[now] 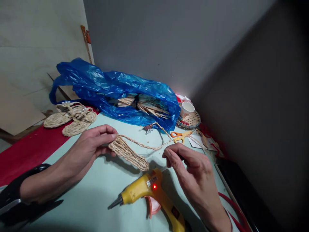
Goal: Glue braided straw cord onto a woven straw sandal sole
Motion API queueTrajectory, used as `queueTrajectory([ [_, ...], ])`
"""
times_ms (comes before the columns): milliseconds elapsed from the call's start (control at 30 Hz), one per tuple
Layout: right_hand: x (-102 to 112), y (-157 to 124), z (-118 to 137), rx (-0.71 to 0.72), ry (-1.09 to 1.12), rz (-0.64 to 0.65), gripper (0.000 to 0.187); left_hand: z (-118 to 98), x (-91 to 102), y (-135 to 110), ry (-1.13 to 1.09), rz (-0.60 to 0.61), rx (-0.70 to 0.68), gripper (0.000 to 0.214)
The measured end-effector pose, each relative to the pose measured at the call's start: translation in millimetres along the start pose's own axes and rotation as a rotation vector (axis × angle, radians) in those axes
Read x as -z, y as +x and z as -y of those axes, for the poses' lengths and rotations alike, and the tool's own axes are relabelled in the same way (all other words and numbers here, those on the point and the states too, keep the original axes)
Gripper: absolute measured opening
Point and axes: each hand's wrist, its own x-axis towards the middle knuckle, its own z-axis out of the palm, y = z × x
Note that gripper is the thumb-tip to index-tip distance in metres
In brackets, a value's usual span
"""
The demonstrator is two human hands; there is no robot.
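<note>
My left hand point(100, 141) pinches one end of a flat woven straw sole point(130, 153), held tilted above the table. From that end a braided straw cord point(147, 146) trails right and loops back toward a small clip. My right hand point(188, 164) hovers to the right of the sole, thumb and fingertips pressed together; whatever lies between them, if anything, is too small to make out. Below both hands lies a yellow hot glue gun point(137, 188) with a red light on, its dark nozzle pointing left.
A blue plastic bag point(116, 80) with dried straw strips stands behind. Orange-and-yellow scissors point(180, 136) lie near a woven basket point(193, 119) and a white cup point(187, 108). Finished-looking straw slippers point(78, 122) sit at left on red cloth point(29, 154). A grey wall rises behind.
</note>
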Motion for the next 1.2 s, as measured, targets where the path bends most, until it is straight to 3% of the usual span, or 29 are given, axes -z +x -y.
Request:
queueTrajectory([
  [233, -6, -2, -5, -0.103, 0.195, -0.014, 0.017, -2, -1.0, -3, -0.032, 0.020, 0.026, 0.024],
  [467, 0, -3, -12, -0.072, 0.166, -0.001, 0.015, 3, 3.2, 4, -0.017, -0.015, -0.039, 0.017],
  [533, 2, -3, -11, -0.063, 0.104, 0.011, 0.017, 3, 3.1, 5, -0.005, -0.021, -0.060, 0.016],
  [633, 2, -4, -6, -0.071, 0.040, -0.074, 0.025, 3, 2.3, 5, 0.005, -0.012, -0.070, 0.015],
  [833, 1, -19, -1, -0.208, 0.045, -0.166, 0.035, 3, 1.0, 3, 0.000, 0.054, -0.021, 0.014],
  [1033, 16, -54, -12, -0.308, -0.068, -0.051, 0.041, 5, -1.0, 1, -0.023, 0.182, 0.085, 0.014],
  [1200, 27, -79, -22, -0.348, -0.050, 0.191, 0.025, 7, -4.3, -3, -0.071, 0.252, 0.137, 0.017],
])
